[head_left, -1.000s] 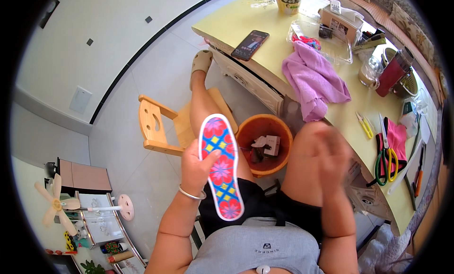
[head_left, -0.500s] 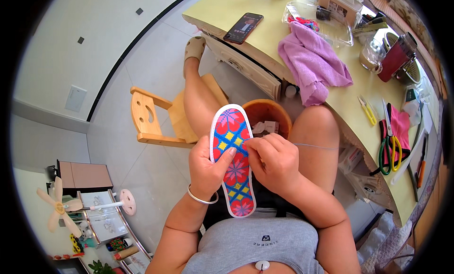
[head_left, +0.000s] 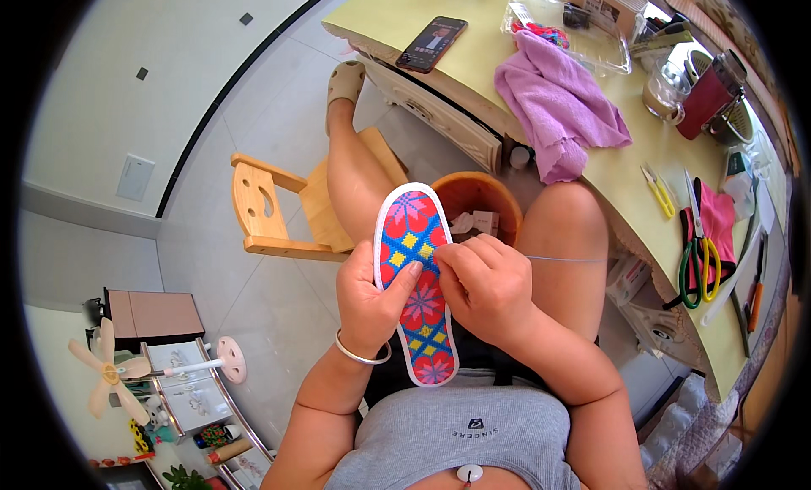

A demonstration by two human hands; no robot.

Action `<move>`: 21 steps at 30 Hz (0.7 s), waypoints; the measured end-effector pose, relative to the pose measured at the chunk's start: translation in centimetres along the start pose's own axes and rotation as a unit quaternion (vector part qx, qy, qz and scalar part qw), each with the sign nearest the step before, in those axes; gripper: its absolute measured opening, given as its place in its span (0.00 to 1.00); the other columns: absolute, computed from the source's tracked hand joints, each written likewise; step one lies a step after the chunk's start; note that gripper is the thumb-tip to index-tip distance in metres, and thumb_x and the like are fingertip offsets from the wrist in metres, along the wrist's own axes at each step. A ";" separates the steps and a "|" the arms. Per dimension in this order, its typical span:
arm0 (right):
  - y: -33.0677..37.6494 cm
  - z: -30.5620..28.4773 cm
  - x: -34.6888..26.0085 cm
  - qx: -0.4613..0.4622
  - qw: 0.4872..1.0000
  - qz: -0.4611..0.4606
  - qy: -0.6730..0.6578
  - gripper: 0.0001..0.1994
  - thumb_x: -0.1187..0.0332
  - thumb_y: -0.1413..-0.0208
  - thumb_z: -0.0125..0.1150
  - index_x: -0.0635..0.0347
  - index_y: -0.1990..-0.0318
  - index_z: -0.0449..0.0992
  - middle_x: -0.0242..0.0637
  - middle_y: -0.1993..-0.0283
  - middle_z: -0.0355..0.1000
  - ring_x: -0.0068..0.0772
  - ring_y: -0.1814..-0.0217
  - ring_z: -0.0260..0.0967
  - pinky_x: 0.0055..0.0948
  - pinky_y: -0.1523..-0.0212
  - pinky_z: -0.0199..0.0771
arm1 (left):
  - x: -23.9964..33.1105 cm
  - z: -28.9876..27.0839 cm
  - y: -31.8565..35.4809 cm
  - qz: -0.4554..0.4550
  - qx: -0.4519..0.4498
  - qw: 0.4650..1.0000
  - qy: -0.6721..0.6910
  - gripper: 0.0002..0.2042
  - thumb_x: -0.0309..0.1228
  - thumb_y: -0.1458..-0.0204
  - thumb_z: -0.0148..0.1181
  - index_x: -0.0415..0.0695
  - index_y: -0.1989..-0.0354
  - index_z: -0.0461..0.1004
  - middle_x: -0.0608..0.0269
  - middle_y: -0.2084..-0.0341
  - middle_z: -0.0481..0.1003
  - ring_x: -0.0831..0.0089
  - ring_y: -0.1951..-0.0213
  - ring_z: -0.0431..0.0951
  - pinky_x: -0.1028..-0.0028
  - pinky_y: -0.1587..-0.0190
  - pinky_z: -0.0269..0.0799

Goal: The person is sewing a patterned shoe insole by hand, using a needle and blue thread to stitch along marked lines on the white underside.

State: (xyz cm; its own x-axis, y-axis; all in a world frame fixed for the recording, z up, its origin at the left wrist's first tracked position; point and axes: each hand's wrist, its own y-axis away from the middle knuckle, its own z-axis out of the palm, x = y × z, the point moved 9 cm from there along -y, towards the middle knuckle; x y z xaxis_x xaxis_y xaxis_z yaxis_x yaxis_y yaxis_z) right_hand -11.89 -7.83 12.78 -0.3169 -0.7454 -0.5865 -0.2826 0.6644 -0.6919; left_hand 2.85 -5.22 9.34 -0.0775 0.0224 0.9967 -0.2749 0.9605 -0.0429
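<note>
An embroidered shoe insole (head_left: 420, 300) with a white border and red, blue, yellow and pink patterns lies upright over my lap. My left hand (head_left: 369, 291) grips its left edge, thumb pressed flat on the patterned face. My right hand (head_left: 486, 283) is closed at the right edge, its fingertips pinched against the pattern. What sits in that pinch is too small to make out. A thin blue thread (head_left: 564, 259) runs from behind my right hand out to the right, across my thigh.
On the yellow table lie a phone (head_left: 432, 44), a purple towel (head_left: 562, 106), green-and-yellow scissors (head_left: 699, 266), yellow snips (head_left: 658, 193) and a dark red thermos (head_left: 711, 97). A round bin (head_left: 477, 186) stands between my knees. My foot rests beyond a small wooden chair (head_left: 258, 204).
Both hands keep nearly the same hold on the insole. The view has shifted very slightly; the thread still trails to the right.
</note>
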 end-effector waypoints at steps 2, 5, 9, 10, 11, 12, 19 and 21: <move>0.0 0.0 -0.1 -0.002 1.000 -0.003 0.004 0.07 0.76 0.59 0.62 0.61 0.71 0.71 0.35 0.80 0.62 0.35 0.79 0.63 0.31 0.80 0.65 | 0.1 0.0 0.0 0.003 0.003 1.000 -0.006 0.09 0.22 0.51 0.63 0.35 0.62 0.71 0.61 0.69 0.78 0.82 0.67 0.74 0.78 0.62 0.72; -0.1 0.0 -0.4 -0.008 1.000 -0.007 0.017 0.07 0.76 0.61 0.62 0.61 0.72 0.71 0.35 0.80 0.62 0.34 0.79 0.63 0.31 0.80 0.64 | 1.5 0.2 0.1 0.057 0.009 0.993 -0.107 0.09 0.22 0.52 0.63 0.35 0.63 0.71 0.58 0.72 0.78 0.78 0.70 0.76 0.77 0.66 0.72; -0.2 0.2 -0.9 -0.032 0.998 -0.016 0.044 0.08 0.75 0.62 0.61 0.61 0.71 0.71 0.34 0.80 0.62 0.34 0.78 0.63 0.30 0.80 0.64 | 3.2 1.0 1.0 0.143 0.006 0.940 -0.311 0.10 0.23 0.52 0.64 0.35 0.64 0.71 0.54 0.72 0.77 0.73 0.72 0.76 0.75 0.69 0.71; -0.3 0.1 -0.9 -0.031 0.999 -0.012 0.040 0.07 0.76 0.61 0.61 0.61 0.71 0.71 0.35 0.80 0.63 0.34 0.79 0.63 0.31 0.80 0.65 | 3.8 1.6 1.3 0.189 0.005 0.918 -0.349 0.10 0.23 0.52 0.62 0.35 0.62 0.71 0.51 0.74 0.75 0.66 0.75 0.77 0.72 0.71 0.71; -0.4 0.1 -1.0 -0.029 0.999 -0.008 0.036 0.07 0.77 0.61 0.61 0.61 0.71 0.71 0.35 0.80 0.64 0.35 0.79 0.64 0.31 0.80 0.65 | 4.0 1.9 1.5 0.213 0.004 0.911 -0.353 0.10 0.23 0.51 0.62 0.35 0.61 0.71 0.50 0.74 0.75 0.64 0.75 0.77 0.72 0.71 0.71; -0.6 0.1 -1.1 -0.027 0.999 -0.004 0.032 0.07 0.78 0.61 0.61 0.61 0.71 0.72 0.36 0.80 0.65 0.36 0.80 0.64 0.32 0.80 0.65 | 4.1 2.2 1.7 0.235 0.003 0.903 -0.358 0.10 0.23 0.51 0.61 0.35 0.61 0.71 0.50 0.74 0.75 0.62 0.75 0.76 0.72 0.71 0.71; -0.2 -0.7 -0.4 -0.007 0.999 0.032 -0.007 0.09 0.79 0.60 0.65 0.62 0.70 0.72 0.37 0.77 0.70 0.38 0.78 0.69 0.32 0.78 0.69 | 4.6 2.0 1.5 0.258 -0.001 0.902 -0.347 0.11 0.23 0.49 0.59 0.35 0.57 0.72 0.50 0.74 0.75 0.56 0.75 0.75 0.70 0.71 0.70; 0.1 -0.6 -0.1 -0.010 0.999 0.038 -0.008 0.09 0.79 0.60 0.66 0.62 0.69 0.72 0.37 0.76 0.71 0.38 0.77 0.69 0.32 0.76 0.69 | 4.6 2.4 1.5 0.263 -0.013 0.902 -0.341 0.11 0.23 0.48 0.58 0.35 0.57 0.72 0.50 0.73 0.75 0.57 0.74 0.76 0.70 0.70 0.71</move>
State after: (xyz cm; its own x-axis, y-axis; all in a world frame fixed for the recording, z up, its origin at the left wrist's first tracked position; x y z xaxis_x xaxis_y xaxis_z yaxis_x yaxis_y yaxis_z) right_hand -12.46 -7.68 13.06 -0.3236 -0.6929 -0.6443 -0.2753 0.7204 -0.6366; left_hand -0.24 -4.37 13.70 -0.7652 0.3101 0.5642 -0.0058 0.8730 -0.4876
